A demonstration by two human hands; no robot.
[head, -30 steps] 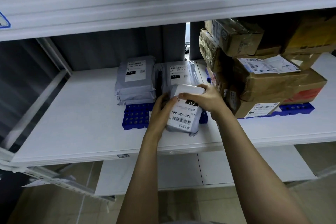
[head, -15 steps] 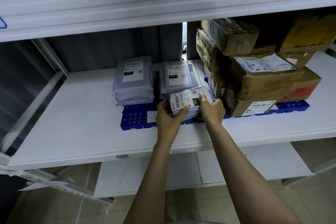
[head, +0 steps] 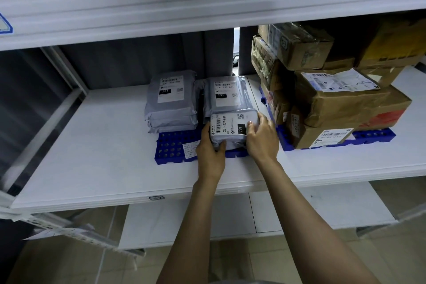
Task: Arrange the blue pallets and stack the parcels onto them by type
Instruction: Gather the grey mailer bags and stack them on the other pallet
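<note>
A small grey poly-bag parcel with a white label lies on the front right of the left blue pallet. My left hand grips its left front corner, thumb curled over the front edge. My right hand holds its right end, fingers wrapped over the top. Behind it on the same pallet stand two stacks of grey bags, one on the left and one on the right. A second blue pallet to the right carries brown cardboard boxes.
Everything sits on a white shelf board with a low white shelf beam overhead. A grey upright post stands at the back left. A lower white shelf and tiled floor show beneath.
The small grey parcel went from tilted at the shelf front, down and back onto the pallet, and now lies flat against the right stack. Both hands followed it.
</note>
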